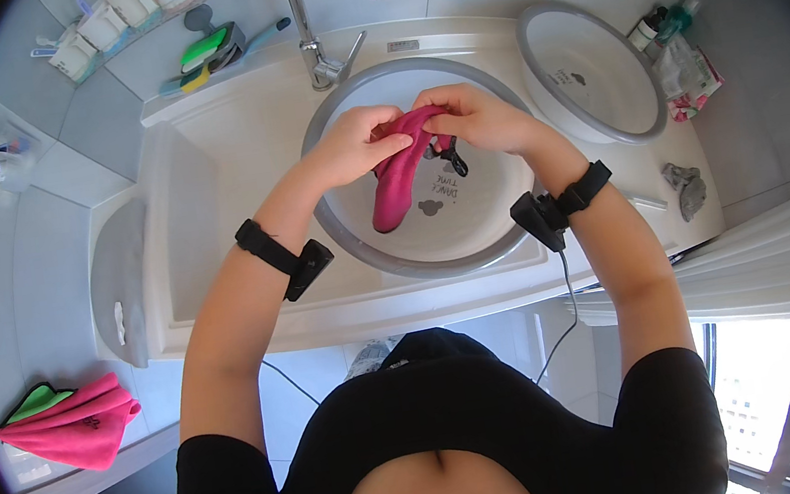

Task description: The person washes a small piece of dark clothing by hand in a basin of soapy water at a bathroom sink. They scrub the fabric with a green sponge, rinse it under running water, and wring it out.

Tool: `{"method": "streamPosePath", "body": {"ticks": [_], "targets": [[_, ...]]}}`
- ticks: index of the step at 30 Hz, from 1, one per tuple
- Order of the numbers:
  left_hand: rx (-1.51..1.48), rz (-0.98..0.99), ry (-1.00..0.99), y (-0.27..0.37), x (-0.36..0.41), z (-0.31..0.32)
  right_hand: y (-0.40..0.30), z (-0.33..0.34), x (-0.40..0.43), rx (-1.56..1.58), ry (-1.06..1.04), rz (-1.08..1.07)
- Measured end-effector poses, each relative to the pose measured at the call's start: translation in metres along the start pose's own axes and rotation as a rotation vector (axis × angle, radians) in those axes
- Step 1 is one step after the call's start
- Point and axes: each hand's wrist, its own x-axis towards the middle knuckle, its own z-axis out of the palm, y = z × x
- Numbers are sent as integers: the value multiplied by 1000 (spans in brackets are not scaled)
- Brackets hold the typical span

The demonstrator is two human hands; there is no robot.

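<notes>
Both of my hands hold a magenta fabric item [397, 182] above a round white basin with a grey rim [435, 264]. My left hand [358, 144] pinches the cloth between thumb and fingers on its left side. On the right, my right hand [472, 119] grips its upper end. A rounded end of the cloth hangs down to the lower left, and a small black strap or cord [457, 162] dangles below my right hand. The basin has printed writing and a small dark figure on its floor. Whether it holds water I cannot tell.
The basin stands in a white sink [217, 272] beneath a chrome faucet [309, 39]. A second grey-rimmed basin [587, 76] leans at the right, near bottles and a crumpled grey cloth [687, 191]. Brushes [205, 54] line the back left; a pink towel [87, 427] hangs at left.
</notes>
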Motion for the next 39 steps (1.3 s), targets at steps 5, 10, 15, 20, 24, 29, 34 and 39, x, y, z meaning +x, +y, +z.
{"method": "streamPosePath", "body": {"ticks": [5,10,15,20,24,29,34,39], "targets": [[38,213,194,2,-3,4,-10,-9,-13,-67,22,30],[-14,211,165,-7,-5,3,10,-22,-18,-221,200,14],[25,82,20,-13,-9,2,4,-35,-25,-28,148,64],[451,93,242,-36,-13,-13,-5,-49,-24,-298,385,1],[200,-257,281,-5,-4,-16,10,-64,-13,-307,469,-39],[365,28,447,-4,0,-12,28,-75,-4,-436,621,-149],[567,-47,122,-45,-10,18,78,-62,-5,-820,371,30],[635,-238,-395,-66,-5,48,125,-30,9,-1036,-289,380]]}}
